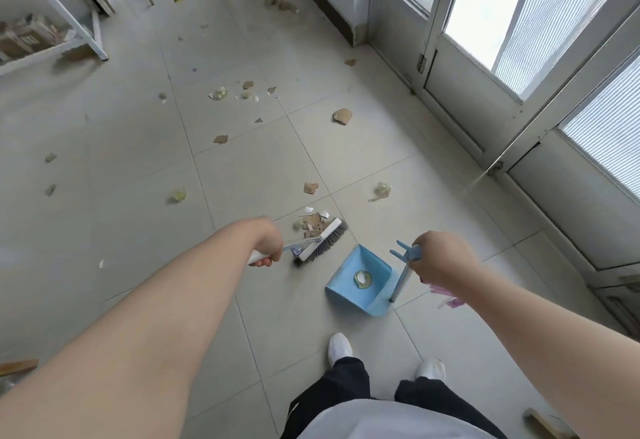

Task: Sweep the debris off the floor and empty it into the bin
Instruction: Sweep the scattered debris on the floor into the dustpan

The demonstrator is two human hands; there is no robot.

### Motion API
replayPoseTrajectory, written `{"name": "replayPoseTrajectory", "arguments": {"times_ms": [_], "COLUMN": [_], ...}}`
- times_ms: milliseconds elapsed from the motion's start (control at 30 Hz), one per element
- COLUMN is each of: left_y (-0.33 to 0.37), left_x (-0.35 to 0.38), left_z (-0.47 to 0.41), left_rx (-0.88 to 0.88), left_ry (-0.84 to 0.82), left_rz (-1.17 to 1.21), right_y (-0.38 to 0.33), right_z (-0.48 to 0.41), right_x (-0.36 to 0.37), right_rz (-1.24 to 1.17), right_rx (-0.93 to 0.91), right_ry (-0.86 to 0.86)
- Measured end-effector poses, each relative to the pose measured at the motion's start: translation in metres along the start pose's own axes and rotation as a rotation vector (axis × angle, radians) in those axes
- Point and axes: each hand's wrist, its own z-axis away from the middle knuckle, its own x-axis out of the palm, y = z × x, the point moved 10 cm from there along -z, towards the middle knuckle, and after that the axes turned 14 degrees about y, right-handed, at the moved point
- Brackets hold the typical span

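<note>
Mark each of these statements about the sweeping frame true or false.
1. The left hand grips the broom. True.
2. The dustpan is empty. False: a piece of debris lies in it.
3. The right hand holds the dustpan's handle. True.
4. The floor ahead is swept clean. False: scraps lie scattered across it.
5. A bin stands beside the dustpan. False: no bin is in view.
</note>
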Motion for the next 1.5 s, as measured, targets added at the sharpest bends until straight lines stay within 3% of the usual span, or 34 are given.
{"name": "replayPoseTrajectory", "arguments": {"times_ms": [167, 400, 533, 667, 933, 1067, 1500], "left_y": [0.035, 0.115, 0.155, 0.203, 0.283, 0.269, 0.112], "left_x": [-0.02, -0.048, -0.054, -0.041, -0.014, -0.036, -0.164], "left_z": [-0.019, -0.013, -0.008, -0.003, -0.025, -0.06, -0.162], "left_rx": [0.029, 0.136, 0.055, 0.041, 0.105, 0.081, -0.141], "left_ry": [0.027, 0.165, 0.072, -0.022, -0.169, -0.183, -0.017], "left_rz": [-0.059, 0.039, 0.343, 0.479, 0.456, 0.397, 0.432], "right_y": [0.014, 0.044, 0.062, 0.079, 0.099, 0.082, -0.034], "right_z": [-0.021, -0.052, -0.067, -0.08, -0.11, -0.131, -0.221], "right_x": [-0.004, -0.029, -0.046, -0.057, -0.071, -0.078, -0.089], "right_rz": [-0.079, -0.13, -0.099, -0.054, -0.001, -0.018, -0.009], "right_rx": [0.078, 0.113, 0.1, 0.102, 0.189, 0.228, 0.157], "right_ry": [0.016, 0.027, 0.019, -0.003, 0.007, -0.003, -0.015]}}
